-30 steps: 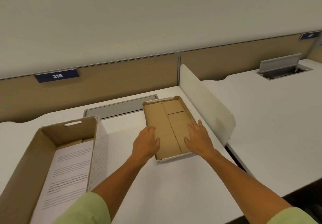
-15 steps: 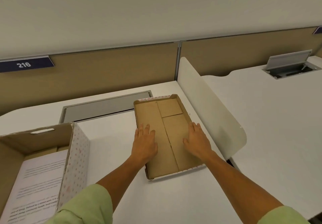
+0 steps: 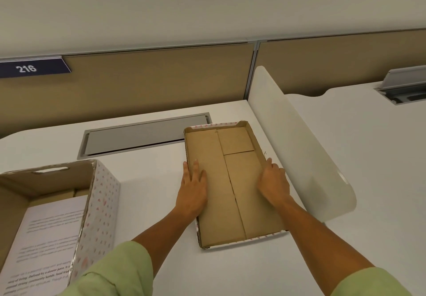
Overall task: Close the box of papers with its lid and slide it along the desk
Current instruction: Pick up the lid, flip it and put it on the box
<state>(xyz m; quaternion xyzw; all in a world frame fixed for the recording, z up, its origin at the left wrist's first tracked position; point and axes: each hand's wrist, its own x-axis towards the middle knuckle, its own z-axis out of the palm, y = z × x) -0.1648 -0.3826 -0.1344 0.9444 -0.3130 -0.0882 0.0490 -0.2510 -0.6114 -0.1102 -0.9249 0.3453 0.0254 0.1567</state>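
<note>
Head view: both hands have slid outward from the upturned lid's floor to its long edges, left hand and right hand flat, fingers spread, gripping nothing. Lifting looks imminent; the box stands uncovered, lower left.

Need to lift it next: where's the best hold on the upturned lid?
Grip the lid by its two long side walls, left hand and right hand coming from either side. It lies hollow side up, its thin rims exposed and pinchable.

box open, papers inside; lid inverted – on desk
</note>
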